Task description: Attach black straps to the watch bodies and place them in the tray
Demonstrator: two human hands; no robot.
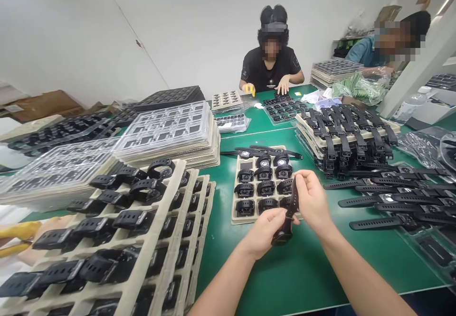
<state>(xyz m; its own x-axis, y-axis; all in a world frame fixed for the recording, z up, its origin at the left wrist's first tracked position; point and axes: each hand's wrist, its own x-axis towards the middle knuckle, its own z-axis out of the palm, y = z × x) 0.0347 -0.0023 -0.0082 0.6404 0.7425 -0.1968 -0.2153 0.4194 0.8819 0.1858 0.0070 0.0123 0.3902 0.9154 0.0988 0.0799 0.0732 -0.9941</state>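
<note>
Clock directions run from the held watch. The one green table (228, 249) spreads beneath everything, with two people beyond it, one at 12 o'clock and one at 1. A leaning stack of watch-filled trays (153, 225) stands at 9 o'clock, and two clear-topped stacks (167, 126) at about 10. One pile draped with watches (338, 130) sits between 1 and 2; more watches, too overlapped to count, lie flat near 2 to 3 o'clock. At 11 o'clock one pale tray (239, 164) shows eleven watches, one partly behind the hands, and an empty top-left pocket. The left hand (264, 230) pinches the held watch (283, 236) near its case, and the right hand (312, 201) grips its strap, fingers curled. Its long axis runs steeply, case toward 6 to 7 o'clock, strap end toward 12 to 1.
</note>
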